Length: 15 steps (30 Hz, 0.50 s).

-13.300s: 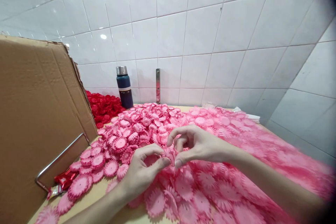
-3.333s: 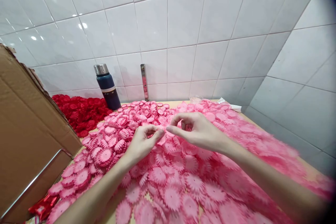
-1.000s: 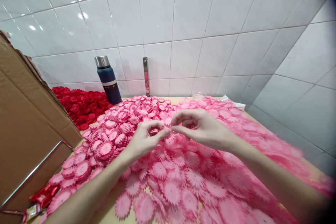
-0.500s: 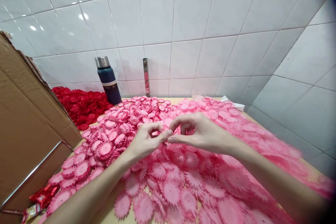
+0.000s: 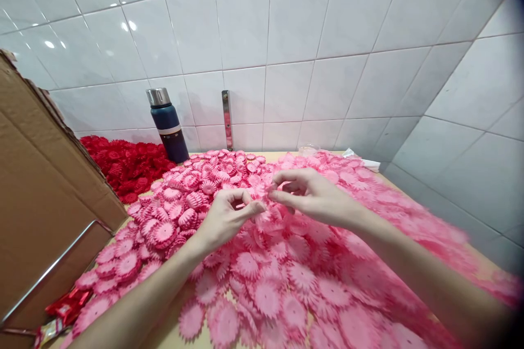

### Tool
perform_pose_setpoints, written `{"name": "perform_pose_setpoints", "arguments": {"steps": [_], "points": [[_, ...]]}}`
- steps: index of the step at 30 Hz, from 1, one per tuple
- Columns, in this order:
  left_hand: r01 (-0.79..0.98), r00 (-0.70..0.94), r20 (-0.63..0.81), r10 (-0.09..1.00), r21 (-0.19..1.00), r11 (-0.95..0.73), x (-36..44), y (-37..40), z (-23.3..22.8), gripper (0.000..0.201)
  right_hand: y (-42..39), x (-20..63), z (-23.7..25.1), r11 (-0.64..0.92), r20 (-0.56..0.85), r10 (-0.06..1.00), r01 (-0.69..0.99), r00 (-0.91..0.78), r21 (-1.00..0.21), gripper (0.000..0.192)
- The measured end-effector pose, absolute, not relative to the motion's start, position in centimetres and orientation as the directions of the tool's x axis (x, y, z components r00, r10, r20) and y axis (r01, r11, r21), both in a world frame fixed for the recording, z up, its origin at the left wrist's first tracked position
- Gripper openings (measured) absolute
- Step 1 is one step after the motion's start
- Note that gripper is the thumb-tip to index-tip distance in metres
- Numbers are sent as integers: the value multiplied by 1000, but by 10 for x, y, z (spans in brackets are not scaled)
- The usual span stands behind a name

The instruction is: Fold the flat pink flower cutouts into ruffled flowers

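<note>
Progress, head view: judged partway. Thick, layered pink discs (image 5: 164, 233) lie heaped left of centre on the bench (image 5: 164, 335); flat loose pink discs (image 5: 268, 297) spread over the near middle and right, apparently still to be worked, and look numerous. No count possible.

Hands: 2, raised mid-scene above the pink discs, apart from each other. Left hand (image 5: 227, 215): fingers curled, thumb tip near index tip; cannot tell whether they pinch anything. Right hand (image 5: 315, 193): thumb and index nearly meeting; pink at the tips blends into the pile, hold uncertain.

Far left: red discs (image 5: 126, 163), 1 blue bottle (image 5: 168, 128) just beside.
</note>
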<state>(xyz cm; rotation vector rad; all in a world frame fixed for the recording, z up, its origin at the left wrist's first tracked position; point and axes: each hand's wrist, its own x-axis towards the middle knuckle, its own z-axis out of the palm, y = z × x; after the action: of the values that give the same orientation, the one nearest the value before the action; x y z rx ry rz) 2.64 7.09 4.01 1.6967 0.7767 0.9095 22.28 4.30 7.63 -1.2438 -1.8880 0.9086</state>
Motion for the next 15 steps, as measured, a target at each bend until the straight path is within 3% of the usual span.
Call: {"name": "perform_pose_setpoints", "arguments": {"steps": [4,7,10,15], "points": [[181,555,139,820,942,-283,26,68,45,39,51,235,76,173,141,984,383,-109,-908,27],[228,603,107,791,927,-299,25,67,48,30,50,235,77,173,119,978,358,-169,-918,27],[227,576,146,804,917,-329,26,66,49,41,45,227,77,230,135,958,397,-254,-889,25],[220,573,154,805,917,-332,28,66,50,33,41,218,71,277,170,950,454,-261,-847,21]]}}
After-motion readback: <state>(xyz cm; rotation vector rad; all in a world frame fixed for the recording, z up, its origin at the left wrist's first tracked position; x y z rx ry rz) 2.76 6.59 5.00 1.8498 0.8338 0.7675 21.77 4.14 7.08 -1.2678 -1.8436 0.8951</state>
